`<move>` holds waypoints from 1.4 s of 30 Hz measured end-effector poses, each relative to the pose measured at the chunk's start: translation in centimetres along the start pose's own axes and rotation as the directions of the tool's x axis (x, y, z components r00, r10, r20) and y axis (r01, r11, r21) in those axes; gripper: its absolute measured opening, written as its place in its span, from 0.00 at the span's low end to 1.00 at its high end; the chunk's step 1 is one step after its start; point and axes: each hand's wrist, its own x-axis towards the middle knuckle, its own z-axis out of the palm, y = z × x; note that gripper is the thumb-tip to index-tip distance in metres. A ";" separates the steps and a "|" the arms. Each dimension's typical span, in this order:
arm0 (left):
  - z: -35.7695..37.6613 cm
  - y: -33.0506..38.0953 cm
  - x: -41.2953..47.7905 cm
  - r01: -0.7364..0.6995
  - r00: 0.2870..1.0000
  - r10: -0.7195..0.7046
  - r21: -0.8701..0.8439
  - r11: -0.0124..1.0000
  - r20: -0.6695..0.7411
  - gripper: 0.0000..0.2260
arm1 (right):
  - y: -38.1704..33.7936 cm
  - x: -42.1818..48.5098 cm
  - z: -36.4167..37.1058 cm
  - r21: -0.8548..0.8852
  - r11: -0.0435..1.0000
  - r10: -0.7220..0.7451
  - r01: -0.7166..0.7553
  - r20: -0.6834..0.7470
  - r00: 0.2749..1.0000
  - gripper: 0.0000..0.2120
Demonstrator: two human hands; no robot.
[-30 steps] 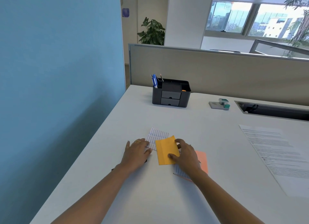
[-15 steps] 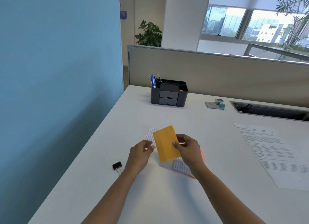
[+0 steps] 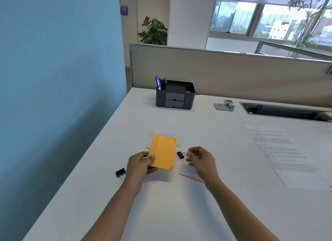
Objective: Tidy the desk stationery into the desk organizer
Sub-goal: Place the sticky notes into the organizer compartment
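My left hand (image 3: 141, 166) pinches an orange paper pack (image 3: 162, 153) by its lower left corner and holds it above the desk, with a lined white card (image 3: 164, 133) showing behind its top. My right hand (image 3: 201, 160) is to the right, its fingertips pinching the wire handles of a small black binder clip (image 3: 180, 154). A second black binder clip (image 3: 120, 172) lies on the desk left of my left wrist. A lined card on a pink sheet (image 3: 188, 171) lies under my right hand. The black desk organizer (image 3: 175, 98) stands at the back, with blue pens (image 3: 158, 82) in its left slot.
A small stapler-like item with a teal end (image 3: 224, 105) sits right of the organizer. A printed sheet (image 3: 280, 151) lies at the right, and a cable slot (image 3: 287, 112) is cut into the desk behind it. A blue wall (image 3: 59, 79) runs along the left edge.
My right hand has let go of the orange pack and taken a binder clip to its right. The left hand now holds the pack alone, slightly lifted.
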 end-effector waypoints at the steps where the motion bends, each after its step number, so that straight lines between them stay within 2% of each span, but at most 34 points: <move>1: -0.2 -0.1 0.0 0.005 1.000 -0.005 -0.006 1.000 -0.009 0.05 | 0.2 0.5 -0.9 -0.124 0.992 -0.036 0.028 -0.065 0.997 0.05; 4: -0.2 -0.3 -0.1 0.019 1.000 -0.020 -0.020 1.000 -0.006 0.07 | 1.3 1.9 -3.3 -0.372 0.928 -0.076 0.020 -0.136 0.988 0.11; 7: 0.0 -0.4 -0.2 0.036 0.999 -0.035 -0.038 0.999 0.018 0.08 | 2.4 3.0 -4.5 -0.518 0.854 -0.011 -0.050 -0.115 0.993 0.15; 15: 0.1 -0.5 -0.3 0.063 0.998 -0.063 -0.006 0.998 0.032 0.09 | 2.5 4.2 -4.6 -0.628 0.778 0.062 -0.005 0.069 0.996 0.25; 21: 0.2 -0.8 -0.7 0.097 0.995 -0.097 -0.005 0.995 0.028 0.08 | 2.0 4.9 -4.7 -0.640 0.768 0.054 0.023 0.101 0.993 0.22; 25: 0.0 -0.8 -0.8 0.098 0.994 -0.097 -0.026 0.995 0.042 0.08 | 1.5 5.3 -4.8 -0.668 0.744 0.084 0.015 0.115 0.990 0.24; 28: 0.1 -0.8 -0.8 0.095 0.994 -0.094 -0.015 0.995 0.047 0.08 | 1.1 5.6 -5.0 -0.629 0.777 0.131 -0.028 0.117 0.985 0.25; 35: -0.2 -1.0 -0.7 0.094 0.994 -0.092 -0.030 0.995 0.054 0.07 | 0.9 5.7 -4.9 -0.584 0.803 0.241 -0.118 0.137 0.961 0.19; 37: -0.3 -1.0 -0.5 0.097 0.994 -0.095 -0.035 0.995 0.050 0.08 | 0.8 5.6 -4.8 -0.579 0.804 0.258 -0.134 0.137 0.956 0.14; 39: -0.4 -0.9 -0.4 0.099 0.994 -0.097 -0.040 0.994 0.050 0.07 | 0.9 5.6 -4.7 -0.546 0.825 0.249 -0.142 0.127 0.960 0.12; 42: -0.6 -0.8 -0.2 0.095 0.994 -0.093 -0.037 0.995 0.051 0.07 | 0.9 5.4 -4.7 -0.385 0.906 0.219 -0.175 0.074 0.973 0.08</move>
